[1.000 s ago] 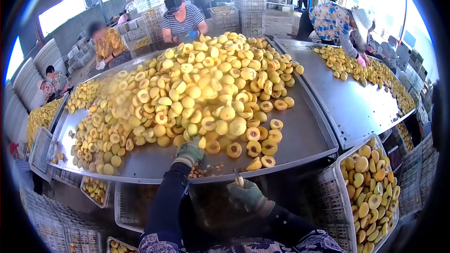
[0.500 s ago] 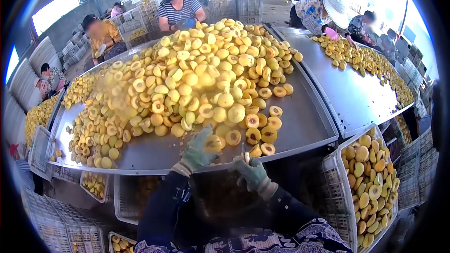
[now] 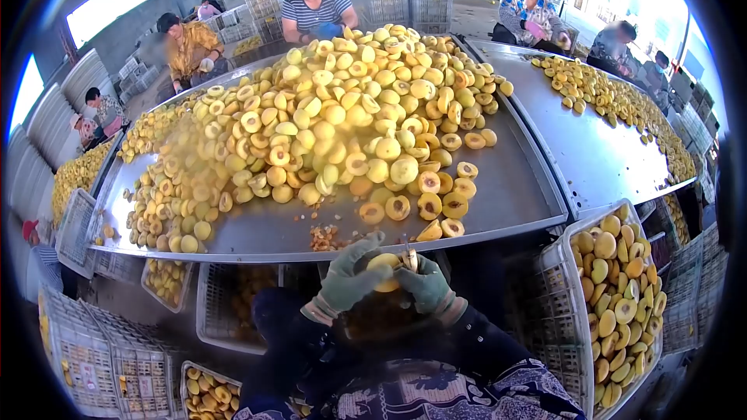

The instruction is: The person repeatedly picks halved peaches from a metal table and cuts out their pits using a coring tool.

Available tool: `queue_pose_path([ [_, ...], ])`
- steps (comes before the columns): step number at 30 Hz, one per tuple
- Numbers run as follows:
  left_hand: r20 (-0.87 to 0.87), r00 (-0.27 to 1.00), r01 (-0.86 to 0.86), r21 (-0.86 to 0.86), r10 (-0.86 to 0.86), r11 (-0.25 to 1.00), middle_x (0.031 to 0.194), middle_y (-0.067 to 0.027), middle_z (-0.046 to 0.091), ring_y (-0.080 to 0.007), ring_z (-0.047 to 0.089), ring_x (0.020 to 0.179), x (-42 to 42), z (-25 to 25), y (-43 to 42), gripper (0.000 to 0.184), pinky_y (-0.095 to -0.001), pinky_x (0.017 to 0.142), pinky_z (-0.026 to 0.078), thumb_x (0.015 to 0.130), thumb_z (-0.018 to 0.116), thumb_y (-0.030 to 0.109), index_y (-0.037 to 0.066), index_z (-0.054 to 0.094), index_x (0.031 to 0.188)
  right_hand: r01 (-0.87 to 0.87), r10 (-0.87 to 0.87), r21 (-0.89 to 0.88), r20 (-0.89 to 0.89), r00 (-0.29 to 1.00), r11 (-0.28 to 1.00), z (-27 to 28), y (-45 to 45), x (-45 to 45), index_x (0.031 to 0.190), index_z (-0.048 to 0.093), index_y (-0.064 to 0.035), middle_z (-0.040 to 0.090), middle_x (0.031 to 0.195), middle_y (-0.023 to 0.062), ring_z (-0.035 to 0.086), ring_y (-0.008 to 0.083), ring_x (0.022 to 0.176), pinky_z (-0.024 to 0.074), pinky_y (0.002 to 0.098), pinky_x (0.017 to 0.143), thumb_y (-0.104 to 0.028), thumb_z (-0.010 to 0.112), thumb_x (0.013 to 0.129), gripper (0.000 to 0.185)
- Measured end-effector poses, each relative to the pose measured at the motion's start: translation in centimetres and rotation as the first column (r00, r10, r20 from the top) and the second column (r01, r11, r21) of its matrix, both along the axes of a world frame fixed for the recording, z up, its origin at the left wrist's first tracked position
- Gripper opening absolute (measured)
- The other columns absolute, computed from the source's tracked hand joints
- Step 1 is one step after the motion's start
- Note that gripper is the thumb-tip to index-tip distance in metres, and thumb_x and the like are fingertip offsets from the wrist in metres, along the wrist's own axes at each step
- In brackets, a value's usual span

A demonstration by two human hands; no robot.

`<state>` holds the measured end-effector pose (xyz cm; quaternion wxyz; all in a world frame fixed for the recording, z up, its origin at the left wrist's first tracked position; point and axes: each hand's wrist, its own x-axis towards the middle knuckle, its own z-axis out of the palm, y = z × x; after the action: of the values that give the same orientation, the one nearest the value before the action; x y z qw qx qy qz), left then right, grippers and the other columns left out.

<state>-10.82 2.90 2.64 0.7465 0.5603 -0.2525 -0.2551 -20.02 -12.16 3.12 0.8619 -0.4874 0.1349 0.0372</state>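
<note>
My left hand (image 3: pixel 348 276), in a green-grey glove, is closed around a yellow fruit half (image 3: pixel 384 272) in front of the table's near edge. Close beside it on the right, my right hand (image 3: pixel 426 283), gloved alike, grips a small knife (image 3: pixel 408 259) whose blade points up by the fruit. The fingers partly hide the knife's handle. Beyond both hands a large heap of halved yellow fruit (image 3: pixel 334 117) covers much of the metal table (image 3: pixel 513 187). Small brown pits (image 3: pixel 324 238) lie near the edge, left of several cut halves (image 3: pixel 429 205).
A crate of fruit halves (image 3: pixel 622 303) stands at the right, and another crate (image 3: pixel 204 311) is below the table's near edge. Stacked crates (image 3: pixel 101 358) are at the lower left. Several people sit around the tables, one in a striped shirt (image 3: pixel 319 9) across the heap.
My left hand has drawn back from the table with a fruit half and met my right hand and the knife. The view has shifted, and the co-workers have changed posture.
</note>
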Motion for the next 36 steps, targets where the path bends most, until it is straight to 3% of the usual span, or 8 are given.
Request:
queue_pose_path([
  [2,-0.291,0.95,0.095,-0.072,-0.112,0.993,0.116,-0.0091,0.061,-0.0167,0.058,0.103,-0.3,-2.8,0.7,0.038,-0.0295,0.09,0.045,0.098,0.049,0.029,-0.001,0.058,0.119,-0.064,0.062,-0.1,-0.023,0.998,0.993,0.4,0.6,-0.3,0.118,0.057,-0.0012,0.064,0.11,0.0044,0.061,0.0123,0.099,0.0491,0.0267,0.085,-0.009,0.056,0.091,0.028],
  [4,-0.409,0.904,0.095,-0.094,-0.125,0.991,0.114,-0.0079,0.062,-0.0152,0.058,0.1,-1.0,-3.5,0.3,0.049,-0.0273,0.089,0.045,0.103,0.035,0.036,-0.005,0.058,0.117,-0.007,0.018,-0.223,0.045,0.999,0.975,-0.8,1.5,-0.2,0.113,0.061,-0.0048,0.066,0.089,0.0024,0.06,0.0093,0.062,0.0469,0.0208,0.05,-0.012,0.06,0.087,0.027],
  [11,0.013,0.985,-0.172,0.151,0.172,0.973,0.12,-0.009,0.061,-0.0149,0.055,0.111,-3.4,-4.2,0.8,0.039,-0.0288,0.097,0.042,0.101,0.044,0.026,-0.002,0.056,0.125,0.088,0.154,-0.833,0.204,0.967,0.547,-2.9,1.3,-0.2,0.106,0.061,-0.0062,0.068,0.095,0.0056,0.064,0.0175,0.089,0.05,0.0297,0.08,-0.014,0.057,0.09,0.018],
  [13,0.067,0.975,-0.218,0.124,0.211,0.968,0.123,-0.0098,0.059,-0.0156,0.055,0.113,-4.2,-4.0,0.9,0.039,-0.029,0.097,0.043,0.101,0.044,0.026,-0.002,0.054,0.126,0.007,0.11,-0.442,0.237,0.965,0.897,-0.6,1.9,-0.8,0.103,0.061,-0.0079,0.067,0.09,0.0063,0.064,0.0186,0.085,0.0507,0.0301,0.077,-0.013,0.055,0.092,0.014],
  [16,0.23,0.916,-0.339,0.001,0.329,0.941,0.127,-0.0107,0.056,-0.0179,0.056,0.111,-3.3,-6.6,0.2,0.039,-0.0294,0.095,0.045,0.101,0.043,0.023,-0.002,0.05,0.13,0.28,0.149,-0.737,0.457,0.877,0.615,-2.1,3.6,-0.4,0.1,0.06,-0.0086,0.063,0.081,0.0016,0.063,0.0149,0.078,0.0501,0.0264,0.065,-0.013,0.053,0.094,0.01],
  [20,-0.288,0.913,-0.342,-0.161,0.288,0.926,0.128,-0.0134,0.054,-0.0248,0.057,0.109,-3.5,-1.2,0.6,0.054,-0.0371,0.094,0.048,0.099,0.043,0.038,0.001,0.041,0.138,0.082,-0.089,-0.05,-0.174,0.981,0.995,0.5,3.0,-1.2,0.097,0.06,-0.0072,0.055,0.063,-0.0029,0.049,0.0079,0.046,0.0393,0.0214,0.041,-0.019,0.061,0.092,0.013],
  [25,-0.369,0.91,-0.272,-0.18,0.191,0.945,0.124,-0.0166,0.055,-0.0241,0.061,0.095,-3.4,-0.6,1.0,0.052,-0.0358,0.089,0.05,0.101,0.039,0.036,-0.001,0.041,0.137,0.18,0.139,-0.782,0.322,0.937,0.597,-1.2,3.9,-1.8,0.107,0.06,-0.0044,0.064,0.083,0.0042,0.062,0.0136,0.076,0.0519,0.028,0.067,-0.017,0.063,0.088,0.022],
  [36,-0.103,0.935,-0.35,-0.11,0.34,0.93,0.133,-0.0143,0.051,-0.0306,0.06,0.107,-3.9,-1.8,0.4,0.042,-0.0364,0.091,0.05,0.102,0.037,0.027,-0.003,0.045,0.131,-0.007,0.201,-0.722,0.183,0.962,0.692,-4.0,4.7,-1.6,0.121,0.055,-0.0046,0.065,0.102,0.0159,0.064,0.0303,0.091,0.0518,0.0375,0.076,-0.023,0.056,0.09,0.036],
])
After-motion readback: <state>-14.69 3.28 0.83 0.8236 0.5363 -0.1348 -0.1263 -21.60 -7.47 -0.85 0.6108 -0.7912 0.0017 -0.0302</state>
